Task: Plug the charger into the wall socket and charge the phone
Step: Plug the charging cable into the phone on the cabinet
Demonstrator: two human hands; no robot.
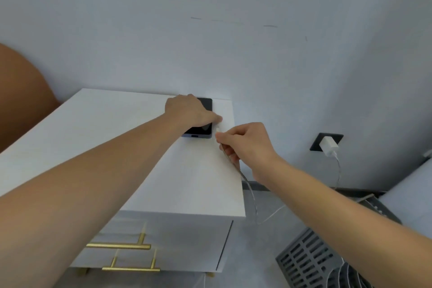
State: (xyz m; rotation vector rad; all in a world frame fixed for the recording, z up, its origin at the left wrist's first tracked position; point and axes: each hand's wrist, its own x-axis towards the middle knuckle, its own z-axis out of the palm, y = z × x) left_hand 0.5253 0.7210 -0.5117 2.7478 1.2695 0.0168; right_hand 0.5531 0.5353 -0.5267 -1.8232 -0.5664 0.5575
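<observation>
A dark phone (205, 106) lies flat on the white nightstand (131, 142) near its back right corner, its port end facing me. My left hand (189, 110) rests on top of the phone and grips its sides. My right hand (243, 142) pinches the white cable plug (217, 130) just right of the phone's near end, a little apart from the port. The white charger (328, 145) sits plugged in the black wall socket (318, 138) low on the wall to the right. Its cable (253, 199) hangs down and loops up to my right hand.
The nightstand has two drawers with gold bar handles (121, 245). A brown headboard (21, 100) stands at far left. A grey slatted crate (308, 257) sits on the floor at lower right, beside a white surface edge (409, 184).
</observation>
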